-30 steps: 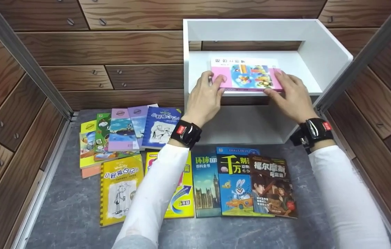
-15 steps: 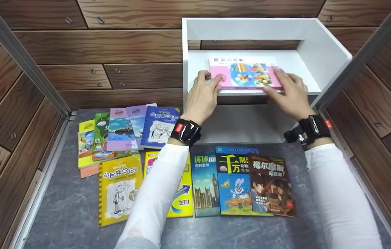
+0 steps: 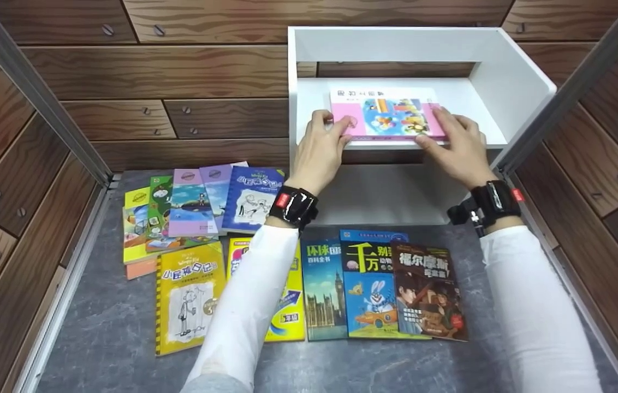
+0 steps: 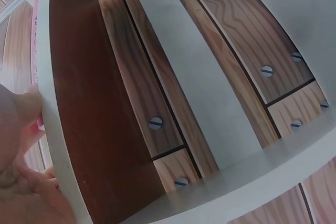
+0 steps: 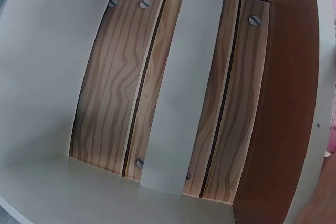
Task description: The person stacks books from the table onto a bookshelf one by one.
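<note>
A pink picture-covered book lies flat on the upper shelf of a white bookcase, its spine along the shelf's front edge. My left hand grips the book's left end, thumb on the near left corner. On the right end my right hand holds it, fingers over the cover and thumb at the front edge. In the left wrist view, part of the left hand shows beside the shelf board, with a sliver of pink book beyond. The right wrist view mostly shows the lower compartment's brown board underside.
On the grey floor several books lie in front of the bookcase: a yellow diary-style book, a teal book, a blue rabbit book and a brown book. Overlapping books, including a blue one, lie left of the bookcase.
The head view has shifted slightly. My right wrist has turned a little, and both hands stay at the ends of the pink book, which hardly moves.
</note>
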Action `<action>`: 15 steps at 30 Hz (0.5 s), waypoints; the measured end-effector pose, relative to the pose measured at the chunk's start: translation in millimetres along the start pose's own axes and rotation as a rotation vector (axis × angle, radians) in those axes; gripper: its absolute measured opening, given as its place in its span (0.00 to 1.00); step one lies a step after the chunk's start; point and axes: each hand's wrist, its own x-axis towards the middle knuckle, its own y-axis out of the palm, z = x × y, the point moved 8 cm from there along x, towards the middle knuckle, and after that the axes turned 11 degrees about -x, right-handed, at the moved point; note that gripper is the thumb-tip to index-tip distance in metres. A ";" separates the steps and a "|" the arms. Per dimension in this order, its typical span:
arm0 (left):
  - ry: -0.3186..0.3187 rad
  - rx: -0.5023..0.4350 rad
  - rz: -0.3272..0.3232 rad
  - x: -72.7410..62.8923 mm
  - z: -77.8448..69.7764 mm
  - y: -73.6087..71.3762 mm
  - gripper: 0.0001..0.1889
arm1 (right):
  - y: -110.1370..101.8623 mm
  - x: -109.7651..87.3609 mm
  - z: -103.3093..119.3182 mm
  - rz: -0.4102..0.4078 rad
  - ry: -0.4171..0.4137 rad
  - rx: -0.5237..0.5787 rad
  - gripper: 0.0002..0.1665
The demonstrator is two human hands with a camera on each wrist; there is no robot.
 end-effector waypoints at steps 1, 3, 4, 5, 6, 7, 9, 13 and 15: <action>-0.001 0.001 0.003 0.0 0.0 0.3 0.24 | 0.0 -0.4 -0.2 -0.002 0.001 0.002 0.53; 0.000 0.004 0.009 -0.1 -0.5 0.5 0.24 | 0.1 -0.6 -0.5 -0.009 -0.001 0.003 0.53; 0.002 0.008 0.013 -0.2 -1.0 0.5 0.24 | 0.0 -0.8 -0.4 -0.014 -0.003 0.004 0.53; 0.004 0.014 0.016 -0.2 -1.1 0.8 0.24 | -0.3 -1.2 -0.1 -0.020 -0.006 0.005 0.53; 0.005 0.018 0.019 -0.4 -1.6 0.8 0.25 | -0.5 -1.5 0.2 -0.026 -0.010 0.005 0.53; 0.009 0.022 0.021 -0.6 -1.8 0.6 0.26 | -0.5 -1.7 0.4 -0.033 -0.013 0.005 0.54; 0.027 0.025 0.016 -1.0 -2.3 0.2 0.27 | -0.3 -2.5 0.5 -0.043 -0.015 0.004 0.55; 0.051 0.043 -0.024 -3.4 -3.2 -0.4 0.30 | 1.4 -4.4 -1.5 -0.065 0.009 0.012 0.61; 0.046 0.069 -0.047 -5.4 -3.4 0.8 0.31 | 3.2 -6.1 -2.8 -0.085 0.025 0.019 0.66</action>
